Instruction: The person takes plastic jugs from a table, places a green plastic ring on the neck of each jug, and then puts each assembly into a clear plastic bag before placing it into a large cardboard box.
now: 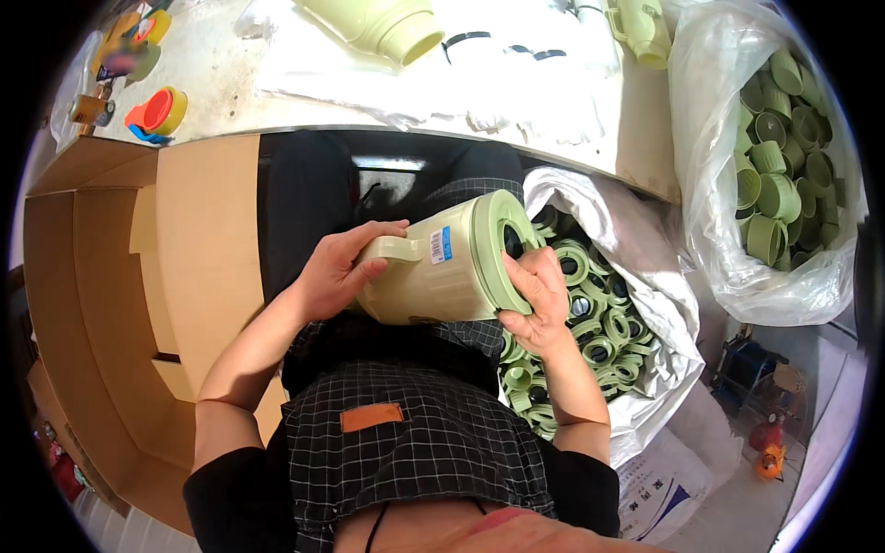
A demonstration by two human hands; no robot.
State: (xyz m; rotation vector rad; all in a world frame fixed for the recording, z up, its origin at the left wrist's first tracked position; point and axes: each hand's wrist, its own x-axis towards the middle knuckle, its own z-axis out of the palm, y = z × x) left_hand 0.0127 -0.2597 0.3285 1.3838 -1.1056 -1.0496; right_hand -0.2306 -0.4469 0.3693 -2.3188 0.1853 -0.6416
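Pale green jug: The jug [419,290] is lying sideways above the lap, just off the worktable's near edge, its mouth facing right, probably so the open end is sitting within reach.
Left hand: This hand [334,272] is closing around the handle [391,249], likely steadying the body against turning.
Right hand: This one [542,300] is gripping the green collar [486,253] in a narrow hold, fingers curling into the opening and thumb bracing the lower rim.
Lap: Whether the thighs are bearing any weight, I cannot tell.
White sack: The sack [666,336] is gaping below the worktable's near right corner, keeping its ring parts [599,350] seemingly handy to the right hand.
Worktable: Its top [221,88] is carrying a second jug [364,26].
Clear bag: Beside the right edge, this bag [705,198] is holding green cups [767,158].
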